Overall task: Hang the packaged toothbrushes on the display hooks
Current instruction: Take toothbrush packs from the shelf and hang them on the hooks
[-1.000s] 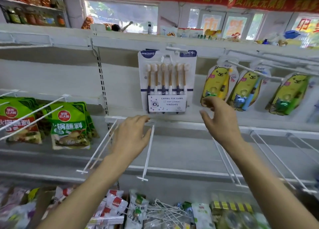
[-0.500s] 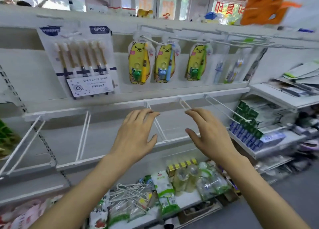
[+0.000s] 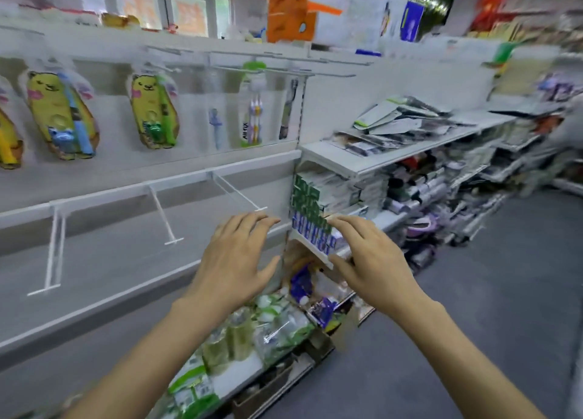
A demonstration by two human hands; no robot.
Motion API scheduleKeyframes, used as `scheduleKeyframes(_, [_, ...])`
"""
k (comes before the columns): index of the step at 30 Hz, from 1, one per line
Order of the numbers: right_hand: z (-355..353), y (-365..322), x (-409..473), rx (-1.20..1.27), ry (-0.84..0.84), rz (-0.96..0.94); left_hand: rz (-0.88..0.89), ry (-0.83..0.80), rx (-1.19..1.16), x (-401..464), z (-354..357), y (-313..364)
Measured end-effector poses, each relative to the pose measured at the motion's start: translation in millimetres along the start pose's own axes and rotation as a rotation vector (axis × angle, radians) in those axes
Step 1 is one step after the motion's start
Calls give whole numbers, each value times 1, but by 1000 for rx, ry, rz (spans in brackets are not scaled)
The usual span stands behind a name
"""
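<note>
both hands are out in front at about waist height, palms down and fingers loosely spread, and neither holds anything. the left hand (image 3: 235, 254) floats over the lower shelf (image 3: 104, 270) near the tips of the empty display hooks (image 3: 164, 215); the right hand (image 3: 370, 260) sits just beside it, in front of the green and blue boxed goods (image 3: 310, 212) stacked at the end of the neighbouring shelf bay.

the packaged toothbrushes (image 3: 252, 115) already hanging are up and to the left of both hands, on the top rail, well apart from them. their long axes run vertical, cards dangling straight down from the pegs. yellow bear-shaped packs (image 3: 60, 115) hang further left on the same rail. the left hand is the nearer one to all of these and to the free hooks, which stick out toward the viewer from the rail below.

no loose toothbrush pack shows within reach, so my guess is the next move is fetching stock; where it lies i cannot tell, as the right side of the view is smeared. bagged goods (image 3: 239, 330) crowd the bottom shelf below the wrists, and the grey floor (image 3: 473, 308) lies to the right. nothing blocks the empty hooks.
</note>
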State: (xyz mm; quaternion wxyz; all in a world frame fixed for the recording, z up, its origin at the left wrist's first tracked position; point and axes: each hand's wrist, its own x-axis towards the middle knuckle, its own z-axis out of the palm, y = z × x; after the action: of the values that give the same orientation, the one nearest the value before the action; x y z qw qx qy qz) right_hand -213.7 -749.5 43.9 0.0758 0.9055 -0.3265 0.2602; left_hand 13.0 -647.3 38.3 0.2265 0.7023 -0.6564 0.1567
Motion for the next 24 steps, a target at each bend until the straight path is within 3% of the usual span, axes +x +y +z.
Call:
scheduleKeyframes(12, [-14, 191, -31, -20, -5, 125, 33, -63, -100, 129, 98, 138])
scheduleKeyframes(24, [35, 355, 29, -61, -26, 221, 55, -78, -156, 303, 213, 170])
